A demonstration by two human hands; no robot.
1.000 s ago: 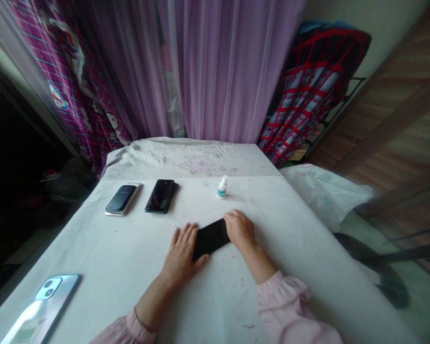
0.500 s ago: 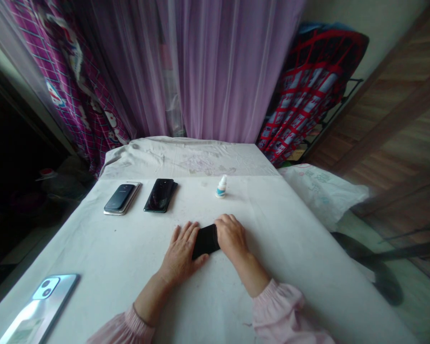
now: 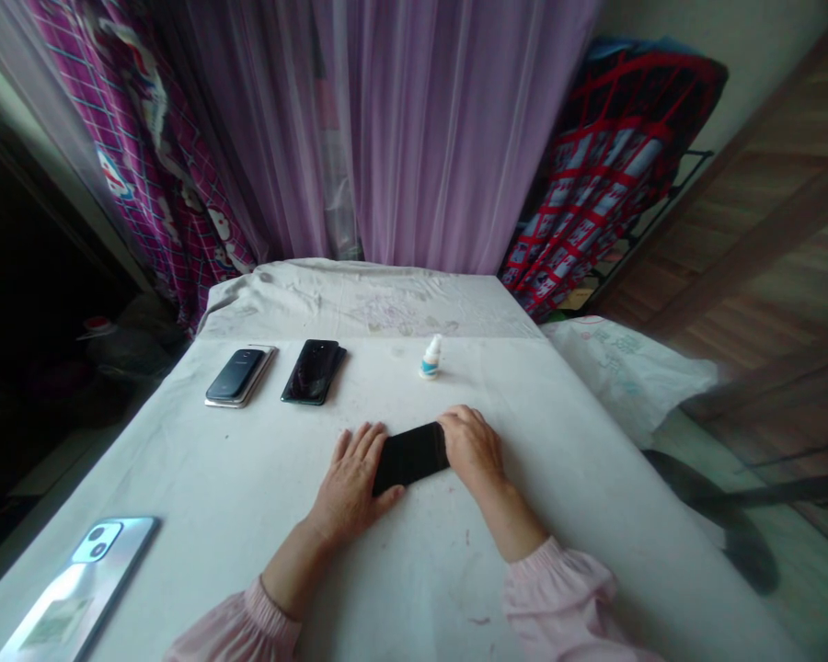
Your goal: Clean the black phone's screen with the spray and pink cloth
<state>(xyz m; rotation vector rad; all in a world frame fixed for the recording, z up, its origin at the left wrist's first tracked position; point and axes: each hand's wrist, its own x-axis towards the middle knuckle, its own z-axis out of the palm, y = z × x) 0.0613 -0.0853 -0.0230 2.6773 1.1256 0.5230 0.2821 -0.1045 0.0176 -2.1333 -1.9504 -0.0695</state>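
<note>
A black phone (image 3: 412, 455) lies screen up on the white-covered table (image 3: 235, 487), in front of me. My left hand (image 3: 350, 483) lies flat at its left end, fingers stretched and apart, thumb along the phone's near edge. My right hand (image 3: 475, 446) rests arched over the phone's right end, fingers curled down and pressed together. Whatever is under those fingers is hidden. Both wrists wear pink sleeves.
A small white dropper bottle (image 3: 431, 357) stands just beyond the phone. A dark blue phone (image 3: 239, 375) and a glossy black phone (image 3: 313, 370) lie at the far left. A silver phone (image 3: 75, 575) lies near left. A white bag (image 3: 627, 368) sits off the right edge, below purple curtains (image 3: 420, 138).
My right hand slid left across the black phone, covering most of it, then back to its right end. The left hand has stayed put.
</note>
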